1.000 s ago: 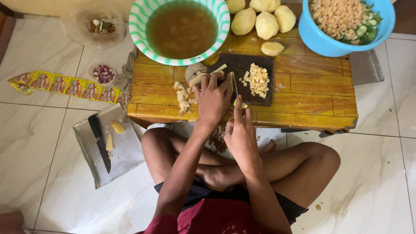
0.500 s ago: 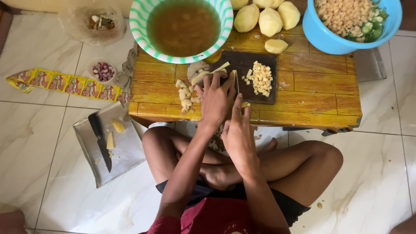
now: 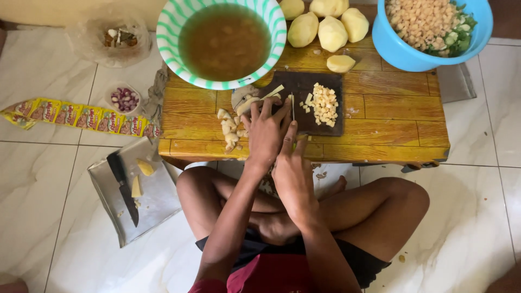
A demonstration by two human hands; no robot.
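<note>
Still both hands [image 3: 279,144] work the knife [image 3: 292,107] — potato pile [image 3: 323,103] unchanged.

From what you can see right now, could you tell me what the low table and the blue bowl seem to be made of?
The low table looks like glossy varnished wood: plank seams and grain show. The blue bowl looks like plastic: a uniform bright colour and a smooth, thin rim.

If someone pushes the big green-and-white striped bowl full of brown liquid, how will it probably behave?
The green-and-white striped bowl probably feels heavy, since brown liquid fills it almost to the rim. A quick push would likely slop liquid over the edge. It seems to overhang the low wooden table at its far left corner, so it may tip if pushed outward.
</note>
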